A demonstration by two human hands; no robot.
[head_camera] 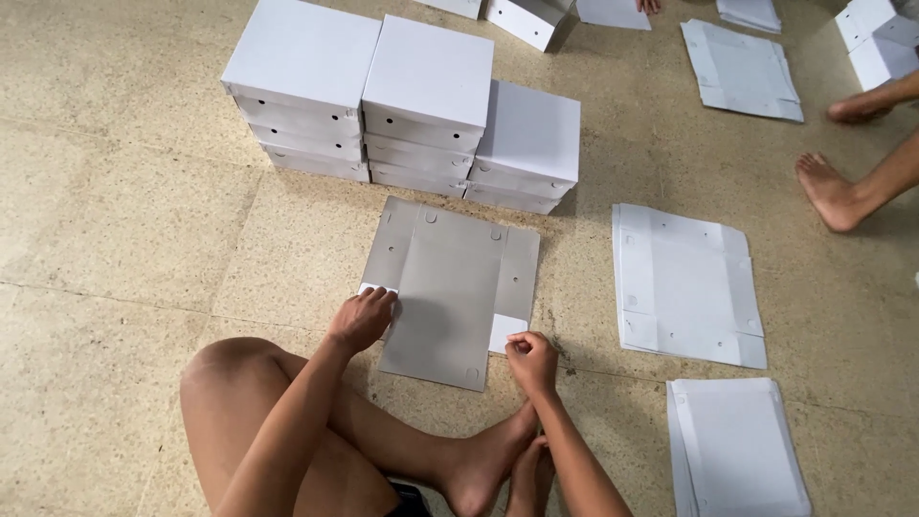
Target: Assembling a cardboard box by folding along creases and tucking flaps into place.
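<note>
A flat grey cardboard box blank [450, 287] lies on the floor in front of my crossed legs. My left hand [361, 319] presses on its near left edge, fingers over a small folded white tab [375, 288]. My right hand [531, 359] pinches the white tab [504, 330] at the blank's near right edge. Both side flaps lie flat.
Three stacks of finished white boxes [412, 101] stand just beyond the blank. Piles of flat white blanks lie to the right [684, 282], near right [737, 445] and far right [742, 69]. Another person's bare feet [833, 191] are at the right edge. More boxes [876, 38] sit at the top.
</note>
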